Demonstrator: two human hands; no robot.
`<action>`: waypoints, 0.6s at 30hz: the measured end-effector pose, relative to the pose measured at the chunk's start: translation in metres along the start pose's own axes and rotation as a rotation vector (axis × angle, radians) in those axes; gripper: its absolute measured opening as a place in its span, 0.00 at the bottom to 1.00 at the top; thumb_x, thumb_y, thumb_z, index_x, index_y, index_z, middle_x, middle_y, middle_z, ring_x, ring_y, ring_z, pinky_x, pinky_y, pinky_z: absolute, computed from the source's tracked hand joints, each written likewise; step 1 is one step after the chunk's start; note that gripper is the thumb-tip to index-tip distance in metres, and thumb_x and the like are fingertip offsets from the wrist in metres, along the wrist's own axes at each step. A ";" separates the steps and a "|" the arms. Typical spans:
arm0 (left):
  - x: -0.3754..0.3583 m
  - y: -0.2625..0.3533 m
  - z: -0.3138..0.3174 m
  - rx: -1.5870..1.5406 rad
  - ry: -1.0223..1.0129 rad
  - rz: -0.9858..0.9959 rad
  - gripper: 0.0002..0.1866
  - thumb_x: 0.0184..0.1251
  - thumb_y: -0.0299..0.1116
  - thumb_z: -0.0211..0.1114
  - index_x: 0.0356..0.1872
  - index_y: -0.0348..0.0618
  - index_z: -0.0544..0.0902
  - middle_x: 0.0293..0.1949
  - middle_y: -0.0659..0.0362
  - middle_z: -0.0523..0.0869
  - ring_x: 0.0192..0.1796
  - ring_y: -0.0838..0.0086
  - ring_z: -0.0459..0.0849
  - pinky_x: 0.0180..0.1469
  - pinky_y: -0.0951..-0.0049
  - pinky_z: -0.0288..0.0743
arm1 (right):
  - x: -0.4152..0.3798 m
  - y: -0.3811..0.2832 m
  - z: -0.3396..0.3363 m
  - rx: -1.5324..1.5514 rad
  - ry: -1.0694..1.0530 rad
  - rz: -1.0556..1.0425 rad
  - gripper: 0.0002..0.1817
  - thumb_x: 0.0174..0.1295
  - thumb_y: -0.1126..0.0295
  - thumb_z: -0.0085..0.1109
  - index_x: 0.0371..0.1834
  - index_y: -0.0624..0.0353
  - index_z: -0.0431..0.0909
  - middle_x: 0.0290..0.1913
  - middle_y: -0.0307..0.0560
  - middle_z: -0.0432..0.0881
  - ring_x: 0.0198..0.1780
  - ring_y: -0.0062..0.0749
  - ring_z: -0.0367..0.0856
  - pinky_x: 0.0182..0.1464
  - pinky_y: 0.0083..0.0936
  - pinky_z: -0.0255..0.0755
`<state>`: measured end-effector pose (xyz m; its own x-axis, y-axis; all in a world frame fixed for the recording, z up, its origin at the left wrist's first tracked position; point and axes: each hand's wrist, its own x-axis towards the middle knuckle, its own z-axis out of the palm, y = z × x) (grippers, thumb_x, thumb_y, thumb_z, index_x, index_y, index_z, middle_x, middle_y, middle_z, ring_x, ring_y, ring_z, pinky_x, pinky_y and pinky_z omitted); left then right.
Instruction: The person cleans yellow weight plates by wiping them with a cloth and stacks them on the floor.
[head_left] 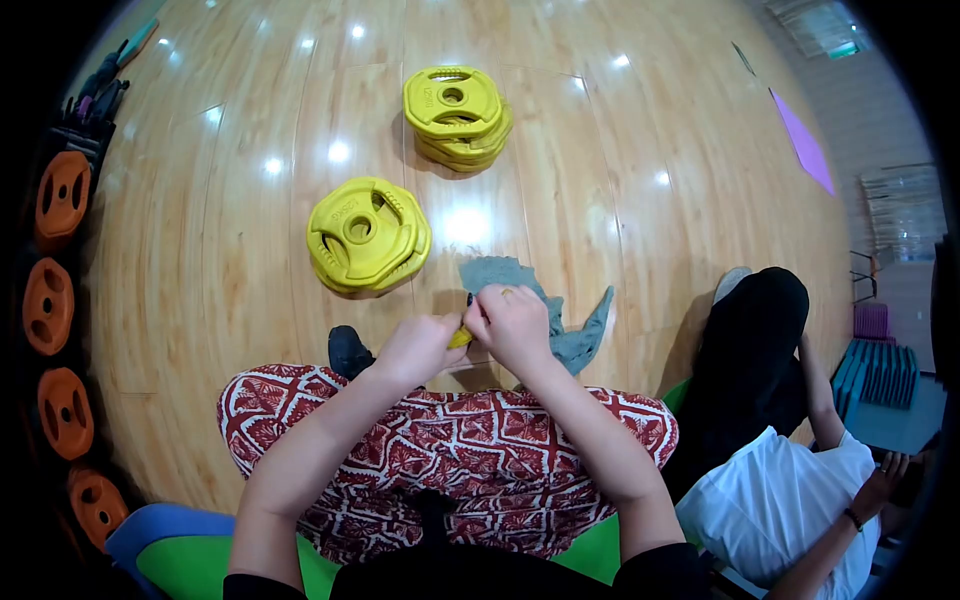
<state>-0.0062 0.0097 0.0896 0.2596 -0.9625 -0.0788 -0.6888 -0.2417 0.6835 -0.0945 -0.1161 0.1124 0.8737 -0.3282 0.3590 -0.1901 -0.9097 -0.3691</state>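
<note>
Both hands meet above patterned knees, left hand (425, 345) gripping a small yellow object (459, 338), right hand (512, 322) closed on a grey cloth (570, 335) trailing right, yellow weight plates (367, 237) stacked on the wooden floor (230, 260) beyond, a seated person (790, 480) at near right.

I have one view only, from the camera on my head. It looks forward and steeply down, close over my lap (450, 450), with the wood floor (230, 250) beyond. Fisheye edges curve and darken the corners.
</note>
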 end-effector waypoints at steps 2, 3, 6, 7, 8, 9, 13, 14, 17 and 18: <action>0.000 0.000 -0.004 0.011 0.007 0.003 0.14 0.50 0.38 0.61 0.32 0.38 0.75 0.20 0.48 0.79 0.25 0.54 0.79 0.30 0.59 0.72 | 0.001 0.003 0.001 0.022 0.012 -0.007 0.07 0.44 0.72 0.55 0.16 0.57 0.68 0.17 0.45 0.72 0.20 0.39 0.73 0.25 0.31 0.66; 0.001 0.002 -0.007 0.012 0.008 0.002 0.14 0.50 0.38 0.61 0.32 0.38 0.75 0.20 0.48 0.79 0.25 0.54 0.79 0.30 0.59 0.72 | 0.001 0.007 0.001 0.041 0.018 -0.015 0.07 0.44 0.72 0.55 0.15 0.57 0.68 0.16 0.45 0.72 0.20 0.40 0.73 0.25 0.32 0.66; 0.006 0.004 -0.012 0.076 -0.058 -0.122 0.14 0.49 0.40 0.62 0.34 0.41 0.76 0.23 0.49 0.79 0.26 0.55 0.79 0.31 0.60 0.72 | 0.002 0.025 0.004 -0.059 0.049 0.067 0.07 0.47 0.71 0.54 0.16 0.59 0.69 0.16 0.49 0.72 0.20 0.43 0.73 0.24 0.35 0.66; 0.006 0.003 -0.013 0.076 -0.060 -0.137 0.14 0.50 0.40 0.61 0.32 0.41 0.76 0.24 0.49 0.79 0.27 0.55 0.78 0.32 0.60 0.72 | 0.003 0.031 0.002 -0.060 0.050 0.068 0.07 0.47 0.71 0.54 0.16 0.59 0.69 0.16 0.49 0.72 0.20 0.43 0.73 0.24 0.35 0.66; 0.005 0.001 -0.014 0.076 -0.061 -0.152 0.14 0.51 0.41 0.60 0.31 0.41 0.76 0.24 0.50 0.79 0.29 0.56 0.78 0.32 0.60 0.72 | 0.004 0.037 0.000 -0.050 0.055 0.107 0.08 0.48 0.70 0.53 0.16 0.60 0.69 0.17 0.51 0.73 0.20 0.44 0.73 0.23 0.36 0.65; 0.006 0.001 -0.013 0.078 -0.062 -0.152 0.14 0.51 0.41 0.60 0.31 0.41 0.76 0.24 0.50 0.79 0.29 0.56 0.78 0.32 0.60 0.72 | 0.007 0.039 -0.002 -0.037 0.059 0.149 0.09 0.49 0.69 0.52 0.16 0.61 0.69 0.17 0.53 0.73 0.20 0.46 0.73 0.23 0.38 0.65; 0.010 0.001 -0.008 0.111 0.038 -0.024 0.12 0.52 0.39 0.59 0.27 0.39 0.75 0.24 0.52 0.78 0.31 0.59 0.78 0.33 0.60 0.71 | 0.010 0.031 -0.005 -0.042 0.090 0.125 0.10 0.50 0.69 0.52 0.15 0.61 0.69 0.17 0.55 0.73 0.20 0.47 0.73 0.22 0.38 0.64; 0.009 0.001 -0.006 0.088 0.025 -0.011 0.12 0.52 0.39 0.59 0.27 0.39 0.74 0.25 0.53 0.78 0.33 0.60 0.78 0.34 0.61 0.71 | 0.009 0.030 -0.004 -0.042 0.089 0.124 0.10 0.50 0.69 0.52 0.15 0.61 0.69 0.17 0.55 0.73 0.20 0.47 0.73 0.22 0.38 0.64; 0.008 -0.004 0.000 0.091 0.051 0.019 0.12 0.50 0.39 0.60 0.27 0.39 0.74 0.25 0.53 0.78 0.33 0.60 0.77 0.34 0.62 0.71 | 0.008 0.024 -0.005 -0.038 0.050 0.102 0.10 0.49 0.70 0.52 0.15 0.61 0.68 0.16 0.53 0.72 0.20 0.46 0.73 0.22 0.37 0.64; 0.006 -0.001 -0.002 0.092 0.050 0.020 0.12 0.50 0.39 0.60 0.27 0.39 0.74 0.25 0.53 0.78 0.33 0.60 0.77 0.34 0.62 0.71 | 0.009 0.017 -0.009 -0.021 0.027 0.091 0.09 0.48 0.71 0.53 0.14 0.60 0.68 0.15 0.52 0.71 0.19 0.45 0.72 0.22 0.37 0.64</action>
<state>-0.0028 0.0039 0.0895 0.2773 -0.9604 -0.0283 -0.7528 -0.2354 0.6147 -0.0940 -0.1366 0.1172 0.8400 -0.4163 0.3480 -0.2778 -0.8809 -0.3832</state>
